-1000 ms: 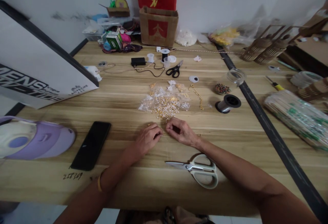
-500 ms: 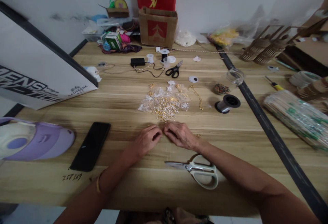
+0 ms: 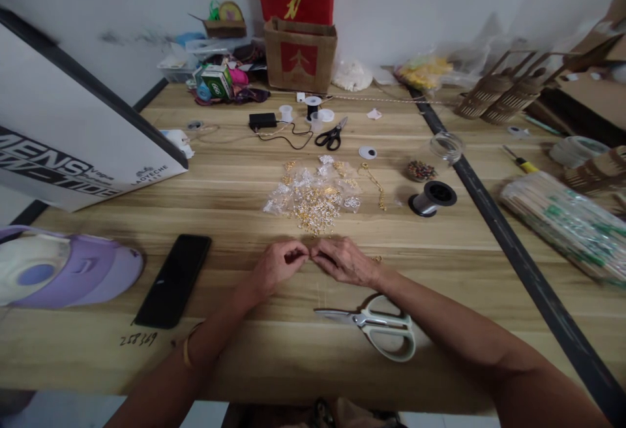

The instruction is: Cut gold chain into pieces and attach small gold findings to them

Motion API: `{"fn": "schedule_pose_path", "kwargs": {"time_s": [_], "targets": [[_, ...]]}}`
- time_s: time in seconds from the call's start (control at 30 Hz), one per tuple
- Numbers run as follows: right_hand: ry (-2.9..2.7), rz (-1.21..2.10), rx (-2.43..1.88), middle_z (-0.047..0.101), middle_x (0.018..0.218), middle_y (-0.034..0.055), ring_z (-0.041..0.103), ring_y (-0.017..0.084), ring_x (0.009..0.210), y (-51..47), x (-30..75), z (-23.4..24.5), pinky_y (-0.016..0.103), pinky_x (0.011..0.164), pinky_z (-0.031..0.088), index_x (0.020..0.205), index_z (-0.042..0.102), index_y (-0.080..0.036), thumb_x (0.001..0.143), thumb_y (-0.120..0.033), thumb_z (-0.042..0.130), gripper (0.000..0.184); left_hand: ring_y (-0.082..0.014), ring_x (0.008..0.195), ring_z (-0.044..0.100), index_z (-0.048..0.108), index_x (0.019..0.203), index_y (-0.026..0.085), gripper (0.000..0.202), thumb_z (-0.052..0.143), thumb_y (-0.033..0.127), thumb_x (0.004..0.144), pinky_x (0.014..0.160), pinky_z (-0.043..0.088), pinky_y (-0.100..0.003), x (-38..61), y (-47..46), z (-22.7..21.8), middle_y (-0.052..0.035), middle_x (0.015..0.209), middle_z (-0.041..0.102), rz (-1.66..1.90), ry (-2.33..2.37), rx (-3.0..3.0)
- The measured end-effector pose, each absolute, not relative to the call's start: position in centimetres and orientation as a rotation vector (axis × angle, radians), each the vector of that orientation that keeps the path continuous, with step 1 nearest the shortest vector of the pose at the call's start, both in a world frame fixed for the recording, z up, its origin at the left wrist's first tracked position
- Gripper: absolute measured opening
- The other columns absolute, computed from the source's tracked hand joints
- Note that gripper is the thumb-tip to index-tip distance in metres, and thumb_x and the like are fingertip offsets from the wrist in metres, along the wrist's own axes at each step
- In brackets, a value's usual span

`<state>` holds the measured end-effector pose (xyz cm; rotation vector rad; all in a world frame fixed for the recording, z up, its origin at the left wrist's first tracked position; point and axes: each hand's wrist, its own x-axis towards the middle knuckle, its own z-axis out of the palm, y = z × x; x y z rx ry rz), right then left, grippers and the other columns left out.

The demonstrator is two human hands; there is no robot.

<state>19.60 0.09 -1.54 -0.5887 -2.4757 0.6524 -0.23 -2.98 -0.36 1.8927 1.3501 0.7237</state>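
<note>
Fingertips of my left hand and my right hand meet in a pinch over the wooden table. Whatever sits between them is too small to make out. Just beyond my hands lies a pile of small gold and silver beads, with little clear bags around it. Thin pale strands hang or lie below my fingers. Nearer to me rest scissors with pale green handles, blades pointing left. A gold chain lies to the right of the pile, and a small gold ring piece is beside my right wrist.
A black phone and a purple visor cap lie at left, below a large white box. A wire spool, a jar of beads and bagged sticks stand right. Black scissors lie farther back.
My fingertips have drawn slightly closer together, and my left hand is turned a little. The pile and the tools have stayed where they were.
</note>
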Motion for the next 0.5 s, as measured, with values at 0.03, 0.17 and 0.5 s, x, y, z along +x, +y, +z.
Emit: {"fn": "schedule_pose_path", "kwargs": {"time_s": [0.03,0.17,0.5], "targets": [[-2.472,0.654,-0.589,0.059,0.077,0.0042,0.053,0.014,0.067,0.10,19.61,-1.57,0.025,0.065,0.041,0.091,0.049,-0.017,0.093,-0.021,0.040,0.010,-0.0110,0.062,0.057,0.065,0.075,0.014,0.007,0.058,0.012,0.074,0.060,0.044,-0.020,-0.23,-2.95,-0.30,-0.0010,0.068,0.065,0.719,1.346,1.872],[-2.464,0.656,-0.591,0.059,0.078,0.0051,0.053,0.014,0.068,0.14,19.60,-1.67,0.025,0.065,0.041,0.091,0.049,-0.017,0.093,-0.020,0.040,0.010,-0.0113,0.062,0.057,0.066,0.076,0.014,0.008,0.059,0.012,0.073,0.060,0.044,-0.020,-0.24,-2.79,-0.13,-0.0016,0.068,0.065,0.690,1.339,1.838],[-2.448,0.656,-0.601,0.058,0.077,0.0045,0.052,0.015,0.067,0.18,19.52,-1.66,0.025,0.065,0.040,0.092,0.049,-0.017,0.092,-0.019,0.041,0.008,-0.0093,0.058,0.051,0.066,0.075,0.013,0.013,0.055,0.007,0.071,0.055,0.040,-0.019,-0.44,-2.63,-0.32,-0.0002,0.065,0.060,0.680,1.280,1.857]]}}
